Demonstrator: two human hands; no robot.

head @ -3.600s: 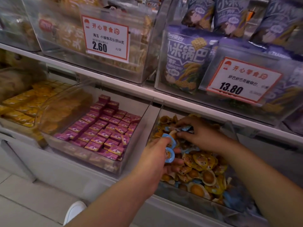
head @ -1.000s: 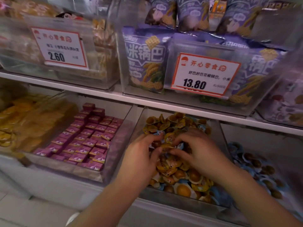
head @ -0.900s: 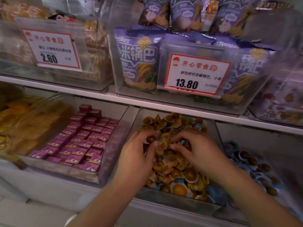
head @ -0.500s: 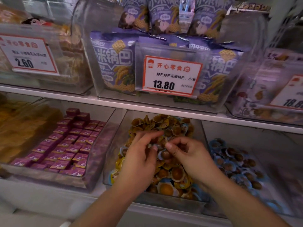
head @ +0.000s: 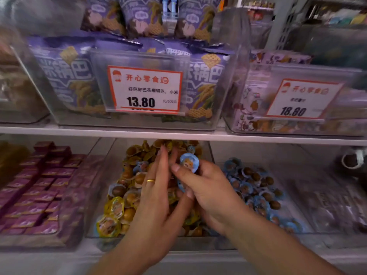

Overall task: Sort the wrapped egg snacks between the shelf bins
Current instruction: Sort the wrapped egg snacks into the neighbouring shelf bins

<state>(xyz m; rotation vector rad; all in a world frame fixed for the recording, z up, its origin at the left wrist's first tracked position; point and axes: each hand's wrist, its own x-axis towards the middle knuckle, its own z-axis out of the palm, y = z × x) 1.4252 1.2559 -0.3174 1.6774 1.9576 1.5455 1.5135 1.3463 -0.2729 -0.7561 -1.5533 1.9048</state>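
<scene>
Both hands are over the middle clear bin, which is piled with yellow-wrapped egg snacks and a few blue-wrapped ones. My right hand pinches a blue-wrapped egg snack between thumb and fingers, raised above the pile. My left hand, with a gold ring, lies flat on the pile, fingers stretched toward the back; nothing shows in its grip. The bin to the right holds blue-wrapped egg snacks.
A bin of purple boxed sweets stands to the left. Just above the hands runs the white upper shelf edge, carrying bins of purple snack bags with price tags 13.80 and 18.80.
The view has shifted right. My right hand has lifted a blue-wrapped egg snack out of the pile; my left hand has flattened and reached further back into the middle bin.
</scene>
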